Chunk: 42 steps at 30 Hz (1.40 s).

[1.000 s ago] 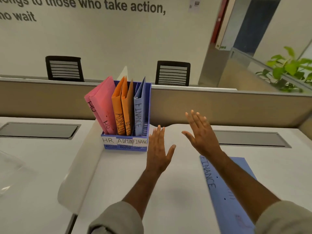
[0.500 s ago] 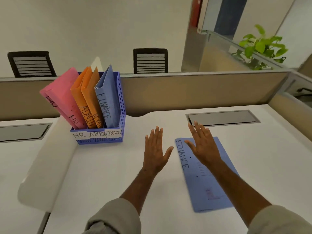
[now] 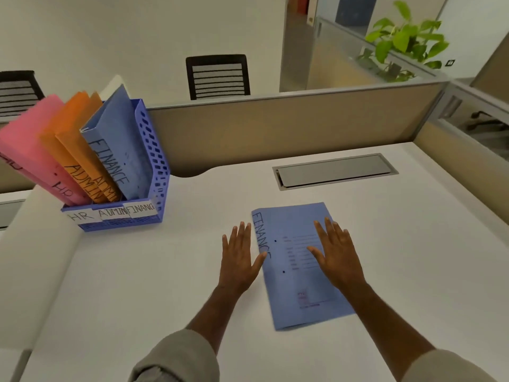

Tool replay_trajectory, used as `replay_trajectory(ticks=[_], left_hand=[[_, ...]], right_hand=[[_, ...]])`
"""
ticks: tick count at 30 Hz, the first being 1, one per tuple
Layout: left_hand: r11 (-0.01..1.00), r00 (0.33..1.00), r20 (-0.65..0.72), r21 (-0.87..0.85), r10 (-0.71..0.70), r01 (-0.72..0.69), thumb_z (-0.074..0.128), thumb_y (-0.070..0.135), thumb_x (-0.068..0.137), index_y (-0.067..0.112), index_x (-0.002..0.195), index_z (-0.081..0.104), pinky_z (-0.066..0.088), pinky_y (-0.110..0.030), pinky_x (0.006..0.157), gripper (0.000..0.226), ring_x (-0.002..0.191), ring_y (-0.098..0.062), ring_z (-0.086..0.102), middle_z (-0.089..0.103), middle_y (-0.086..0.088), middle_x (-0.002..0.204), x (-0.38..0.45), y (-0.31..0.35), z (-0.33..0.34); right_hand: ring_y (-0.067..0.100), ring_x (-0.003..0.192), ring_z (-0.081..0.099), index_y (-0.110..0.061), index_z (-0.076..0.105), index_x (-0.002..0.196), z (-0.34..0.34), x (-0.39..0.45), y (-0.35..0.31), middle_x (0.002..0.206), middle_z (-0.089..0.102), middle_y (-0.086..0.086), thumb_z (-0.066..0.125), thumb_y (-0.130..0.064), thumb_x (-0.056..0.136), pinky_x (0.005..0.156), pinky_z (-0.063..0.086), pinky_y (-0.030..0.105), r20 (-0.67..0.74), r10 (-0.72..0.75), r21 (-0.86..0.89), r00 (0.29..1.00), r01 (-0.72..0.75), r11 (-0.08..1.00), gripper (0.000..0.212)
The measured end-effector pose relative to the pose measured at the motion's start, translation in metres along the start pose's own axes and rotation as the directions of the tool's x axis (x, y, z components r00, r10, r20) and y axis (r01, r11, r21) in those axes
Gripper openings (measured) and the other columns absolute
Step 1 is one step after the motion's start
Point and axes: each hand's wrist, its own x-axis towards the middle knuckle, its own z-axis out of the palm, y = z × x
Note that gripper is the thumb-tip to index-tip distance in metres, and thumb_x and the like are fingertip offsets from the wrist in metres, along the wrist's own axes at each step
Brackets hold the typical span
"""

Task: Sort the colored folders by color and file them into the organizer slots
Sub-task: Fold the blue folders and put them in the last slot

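While one blue FINANCE folder [image 3: 298, 260] lies flat on the bench [image 3: 165, 271], right of the organizer [image 3: 154, 161], we note our left hand [image 3: 239, 260] and right hand [image 3: 337, 256] flat-fingered, grip empty. Next: lift it, file into the FINANCE slot.

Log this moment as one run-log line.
left hand open beside blue folder | right hand open over it | organizer: one blue filed

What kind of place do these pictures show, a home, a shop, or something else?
Most likely an open-plan office. A white desk is bounded by a tan fabric partition, black slatted office chairs stand beyond it, and a blue plastic file organizer carries slots labelled HR, ADMIN and FINANCE.
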Motion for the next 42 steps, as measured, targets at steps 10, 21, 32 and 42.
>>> replay_trajectory(ticks=[10, 21, 32, 42], left_hand=[[0.99, 0.981, 0.143, -0.028, -0.132, 0.137, 0.013, 0.072, 0.091, 0.019, 0.158, -0.008, -0.007, -0.049, 0.124, 0.088, 0.153, -0.021, -0.011, -0.008, -0.002, 0.167, -0.005, 0.026, 0.052], [0.98, 0.973, 0.123, 0.008, -0.197, 0.198, 0.012, 0.073, 0.091, 0.017, 0.159, -0.006, -0.01, -0.05, 0.123, 0.089, 0.153, -0.023, -0.013, -0.007, -0.003, 0.167, -0.003, 0.031, 0.066], [0.734, 0.89, -0.093, -0.607, -0.447, 0.305, 0.063, 0.032, 0.095, 0.013, 0.144, 0.045, 0.046, -0.043, 0.106, 0.056, 0.123, -0.024, 0.057, 0.058, -0.006, 0.138, 0.023, 0.081, 0.041], [0.204, 0.754, 0.244, -0.871, -0.61, 0.447, 0.059, 0.013, 0.098, 0.007, 0.124, 0.062, 0.058, -0.037, 0.085, 0.027, 0.099, -0.027, 0.068, 0.069, -0.013, 0.119, 0.039, 0.074, 0.031]], right_hand=[[0.028, 0.154, 0.013, -0.027, 0.008, 0.16, 0.038, -0.023, 0.046, 0.168, 0.009, 0.006, 0.02, -0.062, 0.097, 0.125, 0.009, 0.045, 0.108, 0.124, 0.023, 0.986, -0.127, 0.992, 0.073], [0.028, 0.155, 0.009, -0.029, 0.013, 0.159, 0.06, -0.034, 0.056, 0.168, 0.007, 0.007, 0.007, -0.068, 0.094, 0.126, 0.008, 0.046, 0.087, 0.099, 0.054, 0.991, -0.104, 0.993, 0.076], [0.027, 0.155, 0.001, -0.03, 0.011, 0.159, 0.062, -0.036, 0.052, 0.169, 0.001, 0.006, 0.021, -0.062, 0.098, 0.126, 0.005, 0.043, 0.079, 0.108, 0.09, 0.991, -0.115, 0.989, 0.07], [0.026, 0.155, 0.007, -0.028, 0.02, 0.159, 0.061, -0.036, 0.054, 0.168, 0.009, 0.004, 0.025, -0.06, 0.098, 0.126, 0.007, 0.043, 0.042, 0.105, 0.18, 0.994, -0.111, 0.977, 0.068]])
